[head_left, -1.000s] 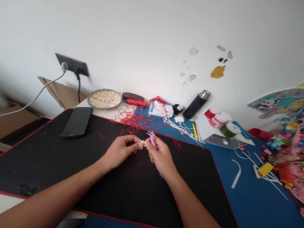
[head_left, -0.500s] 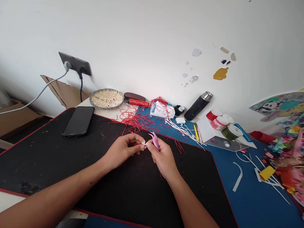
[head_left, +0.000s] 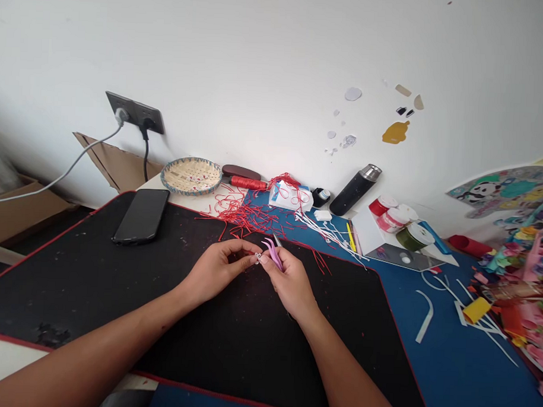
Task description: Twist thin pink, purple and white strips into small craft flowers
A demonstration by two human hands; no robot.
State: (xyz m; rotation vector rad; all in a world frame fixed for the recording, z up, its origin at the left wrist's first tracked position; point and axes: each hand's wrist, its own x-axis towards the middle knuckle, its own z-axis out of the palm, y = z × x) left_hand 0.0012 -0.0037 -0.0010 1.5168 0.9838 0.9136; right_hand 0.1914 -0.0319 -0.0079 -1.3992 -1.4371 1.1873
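My left hand (head_left: pixel 220 268) pinches a small looped piece of white cord (head_left: pixel 257 258) between thumb and finger, above the black mat. Its exact shape is too small to make out. Close against it on the right, my right hand (head_left: pixel 291 281) has thumb and finger at the same white piece. Tucked in that hand is a pair of purple tweezers (head_left: pixel 273 255), tips pointing up and to the left. A thin pointed metal tip (head_left: pixel 276 240) shows beside the tweezers; the rest of it is hidden by the hand.
Cut red cords (head_left: pixel 248 217) lie heaped behind my hands, white cords (head_left: pixel 326 231) to their right. A phone (head_left: pixel 141 217) and a woven basket (head_left: pixel 190 193) are at left. A black flask (head_left: pixel 355 190) and ribbon spools (head_left: pixel 393 219) stand by the wall.
The white piece has turned slightly between my fingertips, and the tweezers have shifted a little. Red cord seen by my left fingers is now less visible. Both hands stay together in nearly the same place.
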